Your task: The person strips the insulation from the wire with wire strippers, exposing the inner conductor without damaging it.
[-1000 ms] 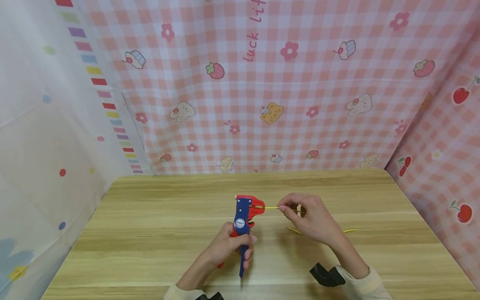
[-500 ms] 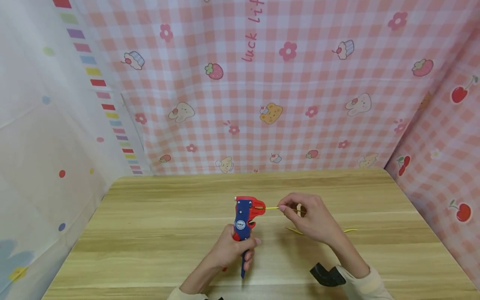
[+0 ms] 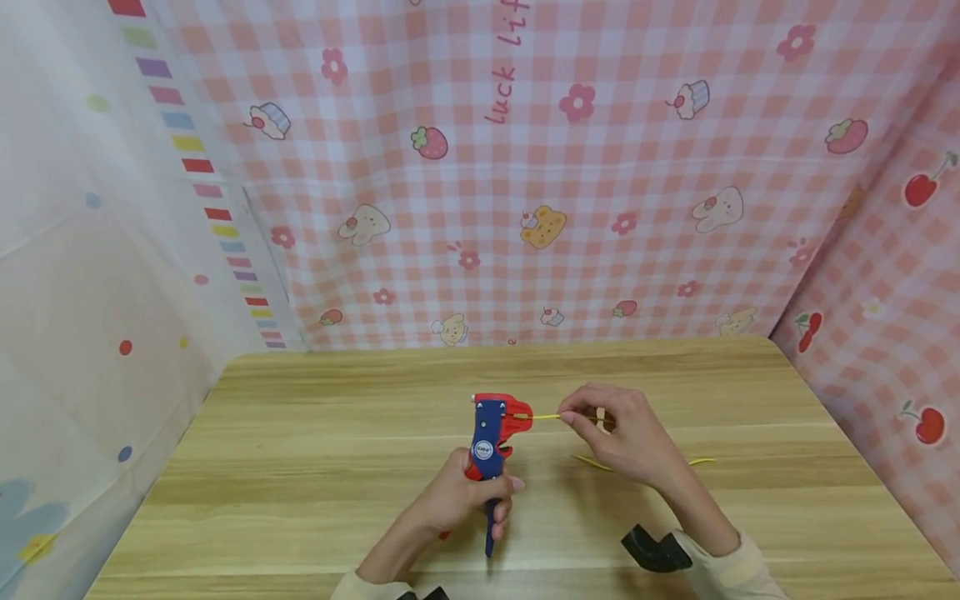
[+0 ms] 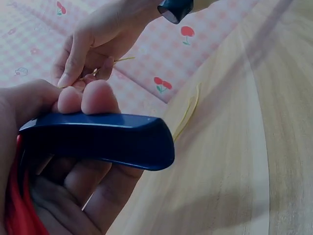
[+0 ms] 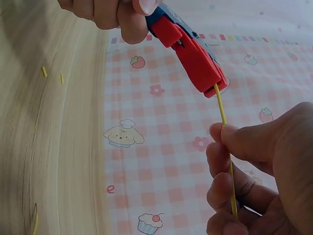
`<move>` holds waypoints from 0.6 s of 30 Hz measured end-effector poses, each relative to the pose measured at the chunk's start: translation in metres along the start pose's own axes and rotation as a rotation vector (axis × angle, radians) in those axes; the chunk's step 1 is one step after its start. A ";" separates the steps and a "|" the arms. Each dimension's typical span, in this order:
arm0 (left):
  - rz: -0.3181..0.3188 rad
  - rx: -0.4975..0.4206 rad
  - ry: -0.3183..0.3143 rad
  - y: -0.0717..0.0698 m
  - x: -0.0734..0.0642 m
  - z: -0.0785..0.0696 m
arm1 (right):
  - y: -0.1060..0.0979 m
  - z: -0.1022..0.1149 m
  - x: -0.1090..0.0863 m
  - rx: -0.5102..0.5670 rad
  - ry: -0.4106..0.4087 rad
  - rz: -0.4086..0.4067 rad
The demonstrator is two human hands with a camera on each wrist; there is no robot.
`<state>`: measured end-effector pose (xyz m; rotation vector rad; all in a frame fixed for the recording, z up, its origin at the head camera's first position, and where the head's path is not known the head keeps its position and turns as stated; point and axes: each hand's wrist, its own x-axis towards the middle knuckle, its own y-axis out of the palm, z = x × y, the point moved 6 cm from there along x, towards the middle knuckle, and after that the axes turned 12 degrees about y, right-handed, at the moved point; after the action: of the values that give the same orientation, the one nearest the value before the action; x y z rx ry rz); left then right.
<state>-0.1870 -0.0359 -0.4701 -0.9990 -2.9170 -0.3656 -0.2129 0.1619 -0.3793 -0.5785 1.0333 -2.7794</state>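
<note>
My left hand (image 3: 465, 496) grips the handles of a blue and red wire stripper (image 3: 487, 429), held upright above the table. In the left wrist view, its fingers wrap the blue handle (image 4: 102, 139). My right hand (image 3: 618, 429) pinches a thin yellow wire (image 5: 221, 105) between thumb and forefinger. One end of this wire enters the red nose (image 5: 200, 66) of the stripper; that tip is hidden inside. The rest of it runs back along the curled fingers. More yellow wire (image 4: 194, 105) lies on the table beneath my right hand.
Two short yellow bits (image 5: 44, 71) lie on the wood-grain table (image 3: 300, 467). A wire end with a dark bare tip (image 5: 35, 221) shows nearby. Pink checked cloth (image 3: 480, 183) hangs behind and at the right; white dotted cloth (image 3: 90, 292) hangs at the left.
The wire stripper and my left hand have shifted slightly right and down. My left thumb reaches a little farther across the handle. The right hand and wire have barely moved.
</note>
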 end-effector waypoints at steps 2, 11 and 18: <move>0.006 0.003 -0.016 -0.001 0.000 0.001 | -0.001 0.000 0.000 0.000 -0.017 -0.006; 0.027 0.002 -0.053 -0.002 -0.001 0.003 | -0.005 0.003 -0.001 -0.033 -0.091 -0.066; 0.017 0.005 -0.063 -0.002 0.000 0.002 | -0.006 0.005 -0.002 -0.041 -0.128 -0.083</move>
<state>-0.1879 -0.0371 -0.4724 -1.0526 -2.9613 -0.3317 -0.2088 0.1640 -0.3719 -0.8108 1.0652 -2.7545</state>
